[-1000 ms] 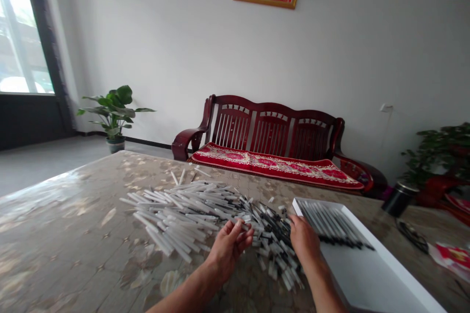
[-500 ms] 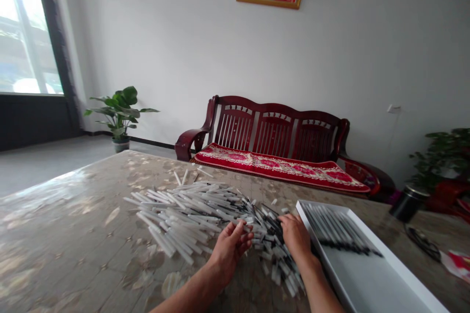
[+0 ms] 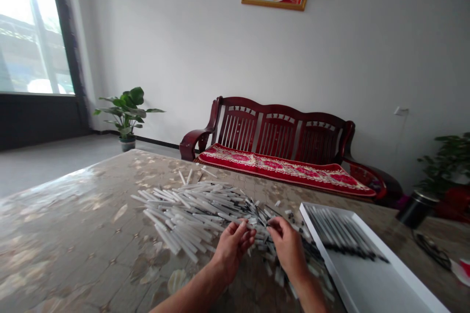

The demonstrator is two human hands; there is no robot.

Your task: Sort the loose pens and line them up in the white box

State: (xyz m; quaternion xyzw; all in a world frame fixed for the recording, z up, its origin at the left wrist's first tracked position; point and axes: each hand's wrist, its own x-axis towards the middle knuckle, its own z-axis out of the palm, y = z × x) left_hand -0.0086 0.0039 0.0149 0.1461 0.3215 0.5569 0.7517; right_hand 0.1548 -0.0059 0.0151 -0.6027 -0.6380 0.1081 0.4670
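My left hand [image 3: 235, 247] is closed, thumb and forefinger pinching what looks like a translucent pen barrel, mostly hidden by the fingers. Close to its right, my right hand [image 3: 288, 244] pinches a small dark piece at the fingertips, too small to name. The two sets of fingertips are near each other but apart. Beyond my left hand spreads a heap of whitish pen barrels [image 3: 179, 215]. Clear caps [image 3: 279, 276] and black pen parts [image 3: 312, 249] lie around and under my right hand.
A white tray [image 3: 389, 239] stands right of my hands, with a row of pens [image 3: 341, 230] in its far part. The patterned table [image 3: 91, 244] extends left. A black canister [image 3: 416, 208] and a cable [image 3: 433, 249] are at far right. Behind stands a wooden bench [image 3: 277, 132].
My right hand has moved left from the black parts and caps towards my left hand, with a small dark piece in its fingers. The view has shifted slightly.
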